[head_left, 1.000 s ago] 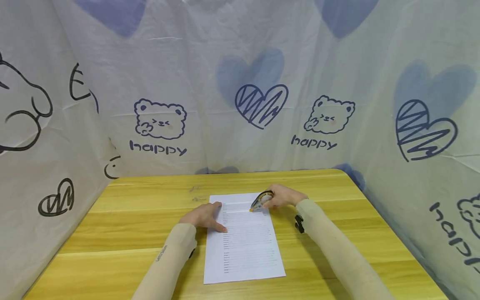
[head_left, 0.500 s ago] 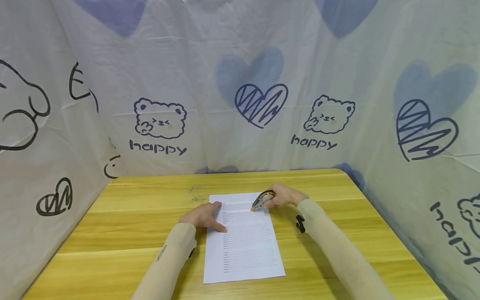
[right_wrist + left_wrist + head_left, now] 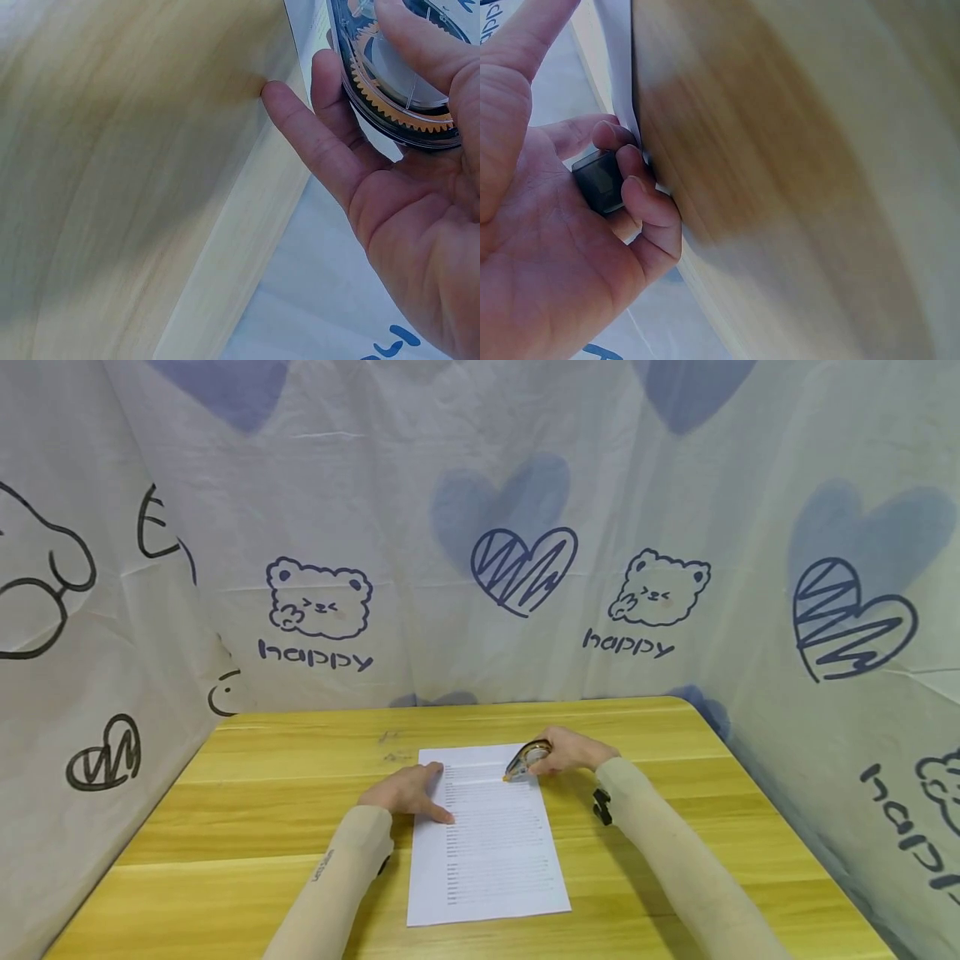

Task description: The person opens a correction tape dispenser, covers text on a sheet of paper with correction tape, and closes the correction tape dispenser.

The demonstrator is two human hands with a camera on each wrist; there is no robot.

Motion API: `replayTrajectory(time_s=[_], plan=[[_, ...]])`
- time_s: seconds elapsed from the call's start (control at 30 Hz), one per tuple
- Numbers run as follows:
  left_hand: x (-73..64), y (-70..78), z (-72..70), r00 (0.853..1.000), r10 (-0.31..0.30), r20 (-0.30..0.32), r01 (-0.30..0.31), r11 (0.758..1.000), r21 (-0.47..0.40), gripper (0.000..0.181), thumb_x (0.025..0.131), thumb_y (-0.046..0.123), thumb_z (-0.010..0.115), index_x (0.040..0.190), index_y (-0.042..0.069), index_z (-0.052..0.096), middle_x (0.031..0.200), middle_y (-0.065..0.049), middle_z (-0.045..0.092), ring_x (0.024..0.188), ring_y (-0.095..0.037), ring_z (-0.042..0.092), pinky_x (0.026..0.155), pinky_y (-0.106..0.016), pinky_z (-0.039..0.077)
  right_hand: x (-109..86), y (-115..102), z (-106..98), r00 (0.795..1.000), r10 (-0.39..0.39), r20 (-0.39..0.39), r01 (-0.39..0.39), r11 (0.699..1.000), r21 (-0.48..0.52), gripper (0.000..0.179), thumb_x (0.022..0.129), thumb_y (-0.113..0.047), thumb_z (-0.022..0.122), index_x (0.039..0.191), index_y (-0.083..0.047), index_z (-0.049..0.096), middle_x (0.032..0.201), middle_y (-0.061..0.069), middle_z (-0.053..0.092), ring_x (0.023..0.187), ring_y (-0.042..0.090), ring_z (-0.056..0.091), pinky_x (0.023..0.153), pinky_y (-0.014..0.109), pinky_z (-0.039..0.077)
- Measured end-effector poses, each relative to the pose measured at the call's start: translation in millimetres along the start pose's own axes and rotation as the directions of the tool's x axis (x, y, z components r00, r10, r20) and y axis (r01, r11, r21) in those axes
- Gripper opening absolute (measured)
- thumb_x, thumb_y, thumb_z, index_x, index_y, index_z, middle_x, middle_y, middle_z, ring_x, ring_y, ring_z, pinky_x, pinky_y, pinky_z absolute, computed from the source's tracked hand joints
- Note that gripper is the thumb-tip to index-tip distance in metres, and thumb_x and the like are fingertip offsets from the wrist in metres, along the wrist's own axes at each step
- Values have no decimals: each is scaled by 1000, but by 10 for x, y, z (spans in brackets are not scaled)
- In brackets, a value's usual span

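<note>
A printed sheet of paper [image 3: 495, 889] lies on the wooden table. My left hand [image 3: 397, 792] rests on its left side, thumb and index finger spread over the page. In the left wrist view, the other fingers of my left hand [image 3: 555, 232] curl round a small dark translucent cap [image 3: 600, 182]. My right hand [image 3: 567, 752] grips a correction tape [image 3: 517, 765], tilted with its orange tip down on the upper right of the sheet. The right wrist view shows its clear body and orange gear [image 3: 382, 97] under the thumb; one finger reaches to the tabletop.
The yellow wood-grain table [image 3: 247, 802] extends on both sides of the sheet. A pale cloth [image 3: 420, 635] printed with hearts and bears hangs behind and at both sides. Dark straps [image 3: 602, 807] sit at the wrists.
My right hand and the correction tape have slid a little to the right along the upper lines of the page. The left hand and the sheet stay in place.
</note>
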State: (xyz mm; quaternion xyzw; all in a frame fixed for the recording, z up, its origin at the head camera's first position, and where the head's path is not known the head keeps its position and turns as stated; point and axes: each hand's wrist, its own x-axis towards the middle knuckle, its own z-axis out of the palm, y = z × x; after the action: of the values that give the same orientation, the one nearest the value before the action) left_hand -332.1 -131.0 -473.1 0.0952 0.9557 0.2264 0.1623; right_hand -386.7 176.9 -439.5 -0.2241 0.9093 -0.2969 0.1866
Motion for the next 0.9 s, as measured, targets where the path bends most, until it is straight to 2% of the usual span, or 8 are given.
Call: replayTrajectory(time_s=[0.23,0.47,0.77,0.9], plan=[[24,1,51,1000,-15,-15,15,1000,-7,108,66,48,88,153,14,35,155,-13,39,142,-34,36,118,-53,29,-2,57,-15,1000,-1,-17,1,1000,-27,16,86,-19,77,91,-6,69,76,9,69,57,12,49,54,23,42],[31,16,84,999,-23,-29,23,1000,-7,108,65,47,89,152,14,35,155,-13,40,141,-34,38,118,-52,29,-6,108,-11,1000,4,-19,-5,1000,-31,17,86,-19,76,95,-5,70,82,12,71,62,15,53,59,29,49],[17,16,77,999,-24,-24,24,1000,-8,107,66,47,88,152,14,36,154,-14,41,139,-34,40,117,-53,30,-24,113,-8,1000,-12,-27,11,999,-47,16,86,-20,76,91,-6,70,80,13,71,57,12,47,52,22,40],[4,28,63,1000,-18,-21,18,1000,-5,106,66,47,88,152,14,35,154,-14,41,140,-34,39,117,-53,30,-32,123,6,999,-4,-37,3,1000,-27,16,86,-19,76,93,-6,69,82,14,71,58,13,48,53,23,42]])
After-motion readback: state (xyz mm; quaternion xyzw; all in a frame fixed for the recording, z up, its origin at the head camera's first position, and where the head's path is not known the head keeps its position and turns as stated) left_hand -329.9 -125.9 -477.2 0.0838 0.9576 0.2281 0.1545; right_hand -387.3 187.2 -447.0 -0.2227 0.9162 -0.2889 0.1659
